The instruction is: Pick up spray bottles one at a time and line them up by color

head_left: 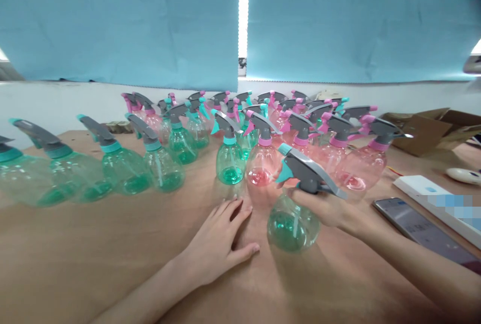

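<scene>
My right hand (311,203) is wrapped round the neck of a green spray bottle (293,226), whose grey and teal trigger head tilts down to the right. Part of that hand is hidden behind the bottle. To its left, my left hand (221,238) rests on the table with fingers spread, holding nothing. Just beyond my left fingertips stands another green bottle (230,163), beside a pink bottle (263,163). More pink bottles, such as the one with a pink collar (363,166), stand behind my right hand.
Several green bottles (128,171) line the left side of the wooden table (112,259). More bottles crowd the back. On the right are a phone (409,218), a white power strip (424,188), a white mouse (464,175) and a cardboard box (421,136). Blue sheets (124,18) hang behind.
</scene>
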{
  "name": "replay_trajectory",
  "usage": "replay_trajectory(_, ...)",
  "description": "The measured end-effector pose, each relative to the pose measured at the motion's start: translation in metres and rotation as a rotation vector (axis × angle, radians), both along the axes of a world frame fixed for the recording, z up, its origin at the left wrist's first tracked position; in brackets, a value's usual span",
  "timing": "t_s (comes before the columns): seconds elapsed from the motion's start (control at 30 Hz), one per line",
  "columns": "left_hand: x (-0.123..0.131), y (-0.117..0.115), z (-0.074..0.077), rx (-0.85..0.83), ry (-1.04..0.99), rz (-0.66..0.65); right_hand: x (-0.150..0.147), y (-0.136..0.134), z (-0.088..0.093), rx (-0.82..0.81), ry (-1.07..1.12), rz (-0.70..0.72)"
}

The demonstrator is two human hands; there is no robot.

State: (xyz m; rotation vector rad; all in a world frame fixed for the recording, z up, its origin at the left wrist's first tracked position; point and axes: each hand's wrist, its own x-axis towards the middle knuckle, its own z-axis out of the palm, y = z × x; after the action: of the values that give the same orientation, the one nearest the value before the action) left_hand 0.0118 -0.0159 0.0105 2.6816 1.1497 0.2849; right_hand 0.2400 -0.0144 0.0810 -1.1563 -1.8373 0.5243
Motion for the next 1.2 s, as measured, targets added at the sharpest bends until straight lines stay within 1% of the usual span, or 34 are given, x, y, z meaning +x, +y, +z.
replay_trajectory(0.1, 0.000, 0.000, -0.001, -0.005, 0.005, 0.002, 0.000, 0.002, -0.006, -0.038, 0.093, 0.024)
replay_trajectory(0.2, -0.001, 0.001, -0.003, 0.002, 0.007, 0.000, -0.001, 0.004, -0.011, -0.009, 0.123, 0.024)
replay_trajectory(0.4, -0.002, 0.001, -0.005, 0.008, 0.002, -0.002, 0.000, 0.006, -0.015, -0.010, 0.107, 0.012)
replay_trajectory(0.53, -0.001, 0.001, -0.004, 0.003, 0.013, -0.001, 0.001, 0.006, -0.017, -0.050, 0.087, -0.012)
replay_trajectory(0.87, 0.000, 0.001, -0.002, -0.005, 0.018, -0.001, -0.001, 0.003, -0.012, -0.069, 0.056, -0.059)
replay_trajectory(1.2, 0.000, 0.001, -0.001, -0.007, -0.010, -0.002, -0.001, 0.003, -0.010, -0.068, 0.066, -0.040)
